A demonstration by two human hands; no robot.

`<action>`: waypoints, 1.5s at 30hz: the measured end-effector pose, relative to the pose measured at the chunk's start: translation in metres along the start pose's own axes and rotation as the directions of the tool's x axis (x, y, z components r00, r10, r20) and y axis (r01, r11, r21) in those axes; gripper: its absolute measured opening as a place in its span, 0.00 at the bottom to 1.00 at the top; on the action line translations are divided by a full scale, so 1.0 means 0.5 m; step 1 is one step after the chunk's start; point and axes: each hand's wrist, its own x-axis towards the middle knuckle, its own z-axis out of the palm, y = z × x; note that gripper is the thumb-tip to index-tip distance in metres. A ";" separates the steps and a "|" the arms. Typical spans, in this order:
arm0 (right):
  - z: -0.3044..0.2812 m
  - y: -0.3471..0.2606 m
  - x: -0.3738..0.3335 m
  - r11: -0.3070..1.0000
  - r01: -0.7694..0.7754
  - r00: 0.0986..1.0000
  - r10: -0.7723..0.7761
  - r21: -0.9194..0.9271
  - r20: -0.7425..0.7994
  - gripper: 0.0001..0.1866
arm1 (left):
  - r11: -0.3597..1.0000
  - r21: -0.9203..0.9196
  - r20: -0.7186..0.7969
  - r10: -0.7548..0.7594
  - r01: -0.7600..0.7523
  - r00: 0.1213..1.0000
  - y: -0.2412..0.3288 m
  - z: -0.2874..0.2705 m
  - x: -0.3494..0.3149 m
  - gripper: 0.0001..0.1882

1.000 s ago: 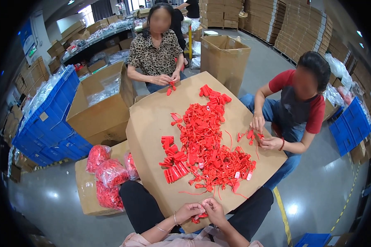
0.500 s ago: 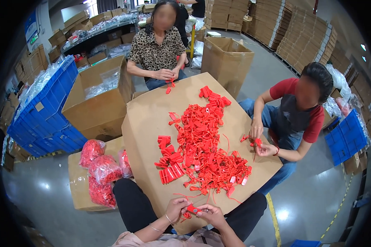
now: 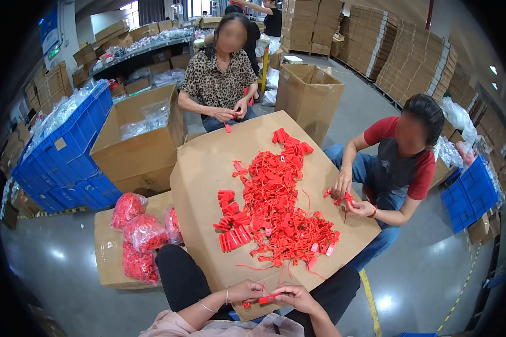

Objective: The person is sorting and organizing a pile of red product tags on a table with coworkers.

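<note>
Cardboard tabletop point(image 3: 205, 157), 2 near hands point(image 3: 245, 291) point(image 3: 299, 298) close together

I note blue crates point(image 3: 67, 154) at left, tall open carton point(image 3: 306, 101) upper centre, stacked cardboard point(image 3: 413, 62) upper right of frame.

A tan cardboard surface point(image 3: 205, 168) carries a tangled heap of red corded pieces point(image 3: 272, 194) at its centre; red strips point(image 3: 235, 238) sit at eight o'clock, further red strips point(image 3: 292, 144) towards twelve, loose red cords point(image 3: 254, 267) near six.
</note>
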 end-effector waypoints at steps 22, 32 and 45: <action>0.033 -0.012 0.067 0.775 0.009 0.796 -0.388 -0.631 -0.465 0.08 | 0.876 -0.361 -0.290 0.219 -0.318 0.932 0.034 0.034 -0.006 0.15; 0.042 0.055 0.079 0.461 0.271 0.908 0.170 0.845 -0.384 0.13 | 0.808 -0.496 -0.303 0.182 -0.318 0.935 0.019 0.024 -0.023 0.14; -0.009 -0.078 0.103 0.748 0.342 0.893 -0.447 -0.569 -0.051 0.09 | 0.762 -0.498 -0.450 0.182 -0.415 0.874 0.070 -0.014 -0.031 0.08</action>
